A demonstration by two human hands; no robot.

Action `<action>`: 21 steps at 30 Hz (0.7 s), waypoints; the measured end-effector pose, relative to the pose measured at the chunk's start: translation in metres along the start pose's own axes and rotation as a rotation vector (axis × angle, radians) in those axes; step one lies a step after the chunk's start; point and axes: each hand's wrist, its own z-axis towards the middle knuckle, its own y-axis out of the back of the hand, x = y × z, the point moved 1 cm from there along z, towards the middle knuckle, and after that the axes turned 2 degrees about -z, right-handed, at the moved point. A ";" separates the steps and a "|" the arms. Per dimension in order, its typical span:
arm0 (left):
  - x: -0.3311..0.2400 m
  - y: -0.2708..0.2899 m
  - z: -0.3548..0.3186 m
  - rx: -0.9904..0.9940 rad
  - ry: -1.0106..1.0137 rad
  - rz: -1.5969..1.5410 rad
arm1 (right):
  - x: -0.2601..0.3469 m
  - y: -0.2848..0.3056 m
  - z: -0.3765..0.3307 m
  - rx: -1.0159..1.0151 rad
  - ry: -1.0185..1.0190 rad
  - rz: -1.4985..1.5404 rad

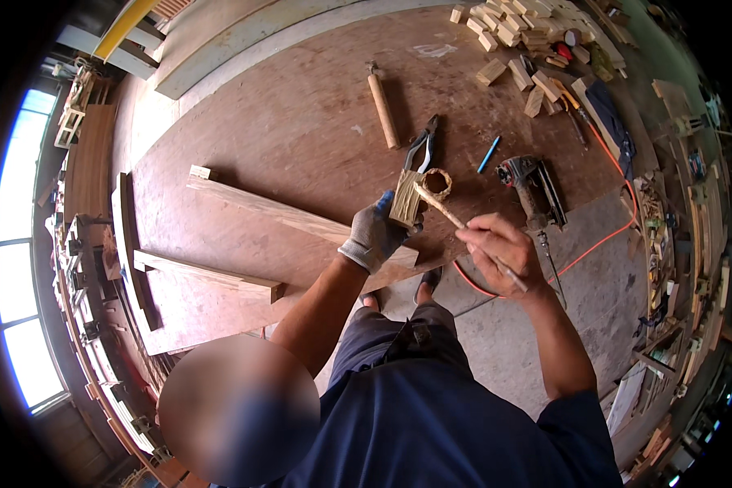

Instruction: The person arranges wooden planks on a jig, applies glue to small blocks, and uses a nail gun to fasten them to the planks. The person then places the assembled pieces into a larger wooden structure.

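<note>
My left hand (pixel 374 234), in a pale glove with blue on a fingertip, grips a small wood block (pixel 405 202) over the workbench's near edge. A wet-looking, yellowish coat covers the block's upper face. My bare right hand (pixel 500 254) is closed around a thin brush (pixel 443 207), whose coated tip is at the block's right side. Right beside that tip is a small round pot (pixel 439 182) with a crusted rim; what it holds cannot be made out. Just beyond the block lie pincers (pixel 421 145) with dark handles.
On the workbench (pixel 301 122) are a hammer (pixel 382 110), a blue pen (pixel 488 154) and a nail gun (pixel 533 191) with an orange hose (pixel 610 236). Long wood strips (pixel 260 203) lie at left. Several wood blocks (pixel 512 24) are heaped far right.
</note>
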 end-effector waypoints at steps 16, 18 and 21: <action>-0.035 -0.071 -0.066 -0.186 -0.344 2.008 | -0.096 -0.027 0.036 -0.234 -0.608 0.028; -0.026 -0.064 -0.068 -0.030 -0.388 2.293 | -0.140 -0.055 0.033 -0.213 -0.535 -0.023; -0.005 -0.044 -0.069 0.104 -0.374 2.499 | -0.160 -0.080 0.033 -0.091 -0.652 0.035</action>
